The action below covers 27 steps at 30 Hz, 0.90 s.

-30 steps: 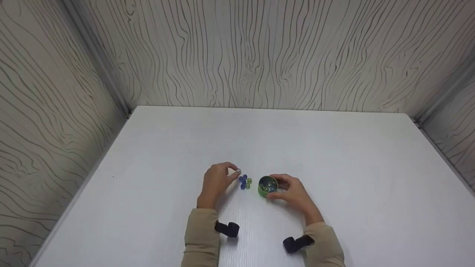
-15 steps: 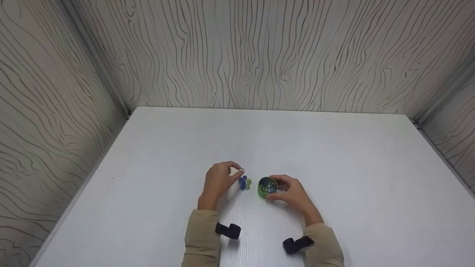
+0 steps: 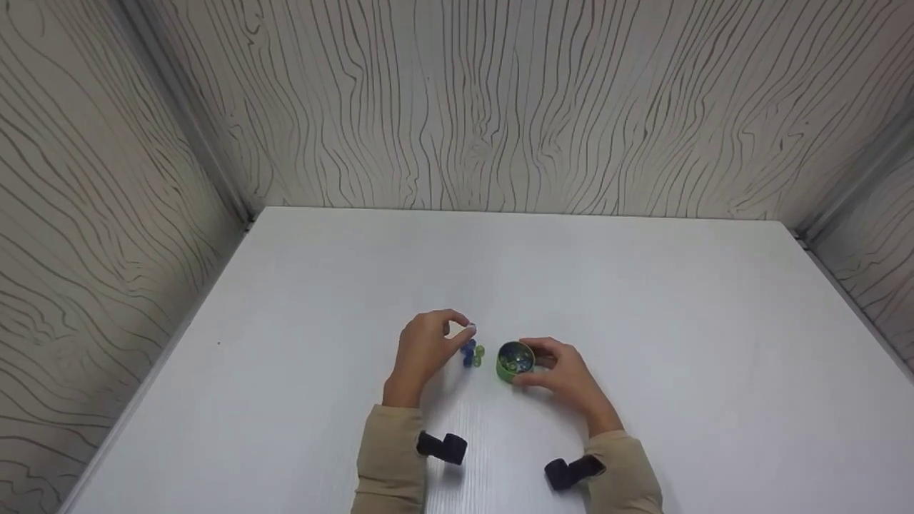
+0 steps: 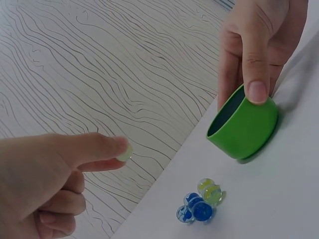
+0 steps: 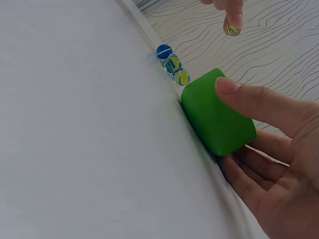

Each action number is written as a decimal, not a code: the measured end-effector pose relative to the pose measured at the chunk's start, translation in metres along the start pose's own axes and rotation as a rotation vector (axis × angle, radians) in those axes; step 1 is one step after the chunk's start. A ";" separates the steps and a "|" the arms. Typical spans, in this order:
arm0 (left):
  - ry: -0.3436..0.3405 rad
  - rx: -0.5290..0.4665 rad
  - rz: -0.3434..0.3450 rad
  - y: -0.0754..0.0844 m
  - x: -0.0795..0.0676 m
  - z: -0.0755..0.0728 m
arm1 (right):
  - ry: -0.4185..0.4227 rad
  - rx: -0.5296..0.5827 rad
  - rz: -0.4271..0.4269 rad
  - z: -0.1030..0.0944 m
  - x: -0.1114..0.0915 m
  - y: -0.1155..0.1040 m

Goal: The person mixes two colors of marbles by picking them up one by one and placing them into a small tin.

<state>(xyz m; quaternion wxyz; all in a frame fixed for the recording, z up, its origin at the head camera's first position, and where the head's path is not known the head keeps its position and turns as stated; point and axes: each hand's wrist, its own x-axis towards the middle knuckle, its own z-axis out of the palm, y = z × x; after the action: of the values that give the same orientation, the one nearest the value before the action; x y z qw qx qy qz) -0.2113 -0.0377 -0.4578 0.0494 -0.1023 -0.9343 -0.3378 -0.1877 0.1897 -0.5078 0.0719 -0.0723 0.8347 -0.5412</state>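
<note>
Clearly, the white bench (image 3: 643, 285) has plenty of room around the work: its surface runs well out to both sides, and its far edge lies along the patterned wall (image 3: 493, 107). The near edge is cut off at the bottom of the head view.

The left hand (image 3: 425, 348) has its grip pinching a small marble (image 4: 129, 153) between thumb and fingertip, raised off the bench to the left of the green cup (image 4: 249, 127). The right hand (image 3: 564, 368) has its grip wrapped about the cup's side, which stands on the bench with its mouth up. Between the two hands, blue marbles (image 4: 203, 211) and yellow marbles (image 4: 212, 194) lie bunched together near the cup, apart from it.

Fingertips cover much of the pinched marble, though yellow shows in it. Glassy pieces show inside the cup in the head view, too small to count; the wrist views hide them. The loose marbles overlap, so their number is uncertain. Both sleeves (image 3: 389, 457) are cropped below.
</note>
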 end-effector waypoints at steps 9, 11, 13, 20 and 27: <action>0.010 0.014 0.078 0.009 -0.003 0.000 | 0.010 0.009 0.023 0.000 -0.001 -0.001; 0.009 0.015 0.081 0.011 -0.003 -0.001 | 0.010 0.006 0.021 0.000 -0.001 -0.001; -0.002 0.009 0.073 0.013 -0.003 -0.001 | 0.007 0.002 0.015 0.000 0.000 0.000; -0.039 0.000 0.062 0.018 -0.003 0.001 | 0.003 -0.012 -0.001 -0.001 -0.002 -0.003; -0.041 -0.007 0.088 0.021 -0.004 0.002 | 0.008 -0.021 0.020 0.000 0.000 -0.002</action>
<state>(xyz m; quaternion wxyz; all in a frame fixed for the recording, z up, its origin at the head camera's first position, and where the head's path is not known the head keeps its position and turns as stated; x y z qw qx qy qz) -0.2028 -0.0218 -0.4470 0.0447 -0.1501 -0.9287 -0.3362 -0.1875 0.1891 -0.5062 0.0735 -0.0625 0.8413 -0.5319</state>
